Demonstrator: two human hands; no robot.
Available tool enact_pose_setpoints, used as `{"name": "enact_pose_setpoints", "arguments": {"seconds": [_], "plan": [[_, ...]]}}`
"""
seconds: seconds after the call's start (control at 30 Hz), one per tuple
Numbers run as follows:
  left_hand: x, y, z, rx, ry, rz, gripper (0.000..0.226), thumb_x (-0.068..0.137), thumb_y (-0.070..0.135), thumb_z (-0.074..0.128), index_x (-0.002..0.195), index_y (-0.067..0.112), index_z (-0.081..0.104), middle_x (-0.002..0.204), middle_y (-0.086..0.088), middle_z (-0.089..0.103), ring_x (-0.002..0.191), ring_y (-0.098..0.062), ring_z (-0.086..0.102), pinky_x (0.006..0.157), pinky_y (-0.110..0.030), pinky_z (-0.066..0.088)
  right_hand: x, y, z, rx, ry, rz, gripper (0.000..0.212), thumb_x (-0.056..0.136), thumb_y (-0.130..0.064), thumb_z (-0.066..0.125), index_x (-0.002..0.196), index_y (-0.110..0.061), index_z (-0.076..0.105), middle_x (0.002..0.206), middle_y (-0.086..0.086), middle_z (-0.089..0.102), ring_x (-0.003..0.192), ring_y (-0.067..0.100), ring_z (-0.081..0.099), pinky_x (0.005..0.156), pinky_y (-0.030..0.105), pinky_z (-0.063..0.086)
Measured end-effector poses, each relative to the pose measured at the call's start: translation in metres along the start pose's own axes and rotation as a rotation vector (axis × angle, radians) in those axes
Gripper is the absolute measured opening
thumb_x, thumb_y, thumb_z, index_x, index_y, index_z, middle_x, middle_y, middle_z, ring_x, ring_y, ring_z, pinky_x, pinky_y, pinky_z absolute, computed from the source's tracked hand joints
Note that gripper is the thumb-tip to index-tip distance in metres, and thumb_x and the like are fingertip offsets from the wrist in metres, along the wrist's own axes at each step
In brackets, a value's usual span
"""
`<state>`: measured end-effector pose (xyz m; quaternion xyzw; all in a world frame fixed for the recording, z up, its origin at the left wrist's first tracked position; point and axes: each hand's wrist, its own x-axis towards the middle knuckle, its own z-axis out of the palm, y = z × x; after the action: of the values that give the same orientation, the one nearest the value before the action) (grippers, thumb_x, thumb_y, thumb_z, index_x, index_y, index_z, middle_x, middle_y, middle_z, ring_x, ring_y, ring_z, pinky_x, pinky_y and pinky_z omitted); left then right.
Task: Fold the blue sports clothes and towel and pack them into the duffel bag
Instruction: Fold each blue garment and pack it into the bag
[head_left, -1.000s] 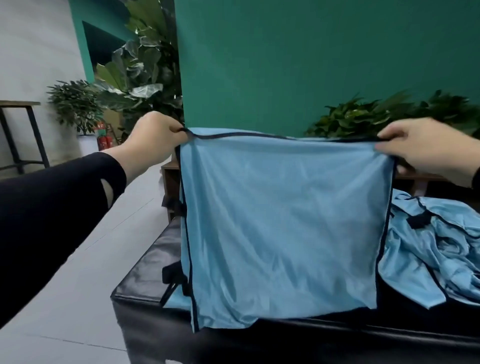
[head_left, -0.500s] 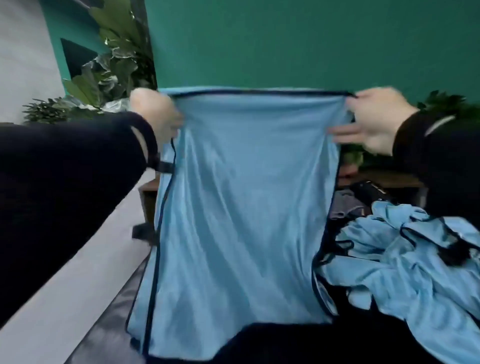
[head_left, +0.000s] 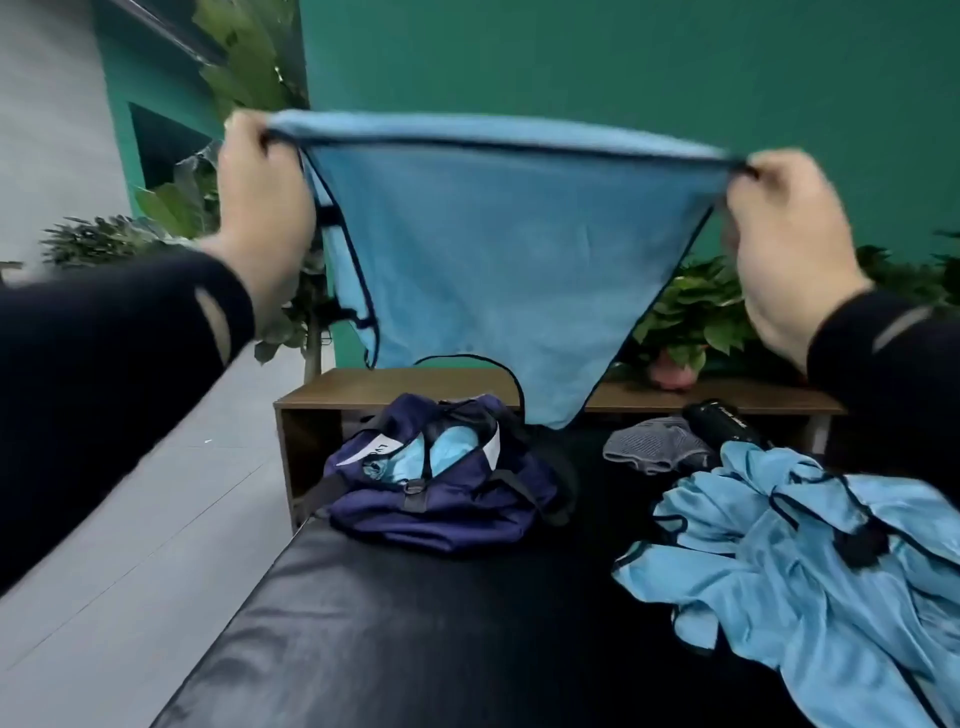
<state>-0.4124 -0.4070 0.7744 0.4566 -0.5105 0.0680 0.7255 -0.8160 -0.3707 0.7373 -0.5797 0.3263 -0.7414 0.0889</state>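
Holding a light blue cloth with dark piping (head_left: 498, 260) stretched in the air, the person pinches one top corner in the left hand (head_left: 260, 208) and the other in the right hand (head_left: 784, 244), fingers curled tight round the hem. Its long edge runs left to right between the two grips, and the rest hangs down to a point over the far end of the black padded bench (head_left: 415, 623). Directly below and slightly left sits the navy duffel bag (head_left: 441, 483), unzipped, with blue fabric already inside. A crumpled heap of blue sports clothes (head_left: 810, 577) lies near right. I'd guess folding means bringing the hands together, both equally placed.
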Motion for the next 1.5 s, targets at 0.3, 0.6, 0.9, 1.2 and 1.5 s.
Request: {"name": "enact_pose_setpoints", "arguments": {"seconds": [0.3, 0.6, 0.9, 1.2, 1.5], "plan": [[-0.282, -0.091, -0.138, 0.235, -0.433, -0.168, 0.032, 0.100, 0.005, 0.049, 0.096, 0.034, 0.063, 0.085, 0.019, 0.069, 0.085, -0.005, 0.063, 0.074, -0.031, 0.044, -0.260, 0.072, -0.082, -0.405, -0.463, 0.197, 0.031, 0.096, -0.012, 0.066, 0.094, -0.043, 0.060, 0.114, -0.019, 0.061, 0.112, 0.005, 0.057, 0.092, 0.008, 0.037], [-0.327, -0.150, -0.172, 0.433, -0.887, -0.194, 0.036, 0.088, 0.014, 0.072, 0.094, 0.048, 0.062, 0.095, 0.028, 0.069, 0.089, 0.004, 0.063, 0.080, -0.026, 0.048, -0.319, 0.102, -0.118, -0.689, -1.021, 0.341, 0.026, 0.094, -0.052, 0.060, 0.117, -0.059, 0.051, 0.131, -0.043, 0.044, 0.125, -0.014, 0.039, 0.103, 0.021, 0.033], [-0.330, -0.160, -0.171, 0.470, -0.803, -0.040, 0.016, 0.088, -0.004, 0.070, 0.093, 0.010, 0.076, 0.111, 0.011, 0.062, 0.110, -0.005, 0.057, 0.099, -0.010, 0.035, -0.326, 0.101, -0.111, -0.747, -0.828, 0.328, 0.021, 0.099, -0.028, 0.059, 0.106, -0.047, 0.064, 0.122, -0.031, 0.060, 0.118, -0.003, 0.053, 0.107, 0.031, 0.042], [-0.322, -0.089, -0.186, 0.089, -0.510, -0.439, 0.034, 0.100, 0.000, 0.047, 0.079, 0.015, 0.070, 0.078, 0.017, 0.071, 0.075, 0.001, 0.062, 0.072, -0.013, 0.046, -0.309, 0.041, -0.103, -0.409, -0.379, 0.581, 0.025, 0.102, -0.009, 0.054, 0.085, -0.020, 0.067, 0.072, -0.008, 0.067, 0.066, -0.013, 0.059, 0.061, 0.000, 0.039], [-0.307, -0.051, -0.176, 0.041, -0.450, -0.662, 0.020, 0.099, 0.017, 0.057, 0.091, 0.015, 0.075, 0.082, -0.001, 0.077, 0.074, -0.014, 0.071, 0.074, -0.039, 0.053, -0.274, 0.033, -0.096, -0.439, -0.545, 0.687, 0.023, 0.097, -0.025, 0.063, 0.076, -0.020, 0.071, 0.070, 0.004, 0.072, 0.069, 0.030, 0.066, 0.067, 0.034, 0.045]]}}
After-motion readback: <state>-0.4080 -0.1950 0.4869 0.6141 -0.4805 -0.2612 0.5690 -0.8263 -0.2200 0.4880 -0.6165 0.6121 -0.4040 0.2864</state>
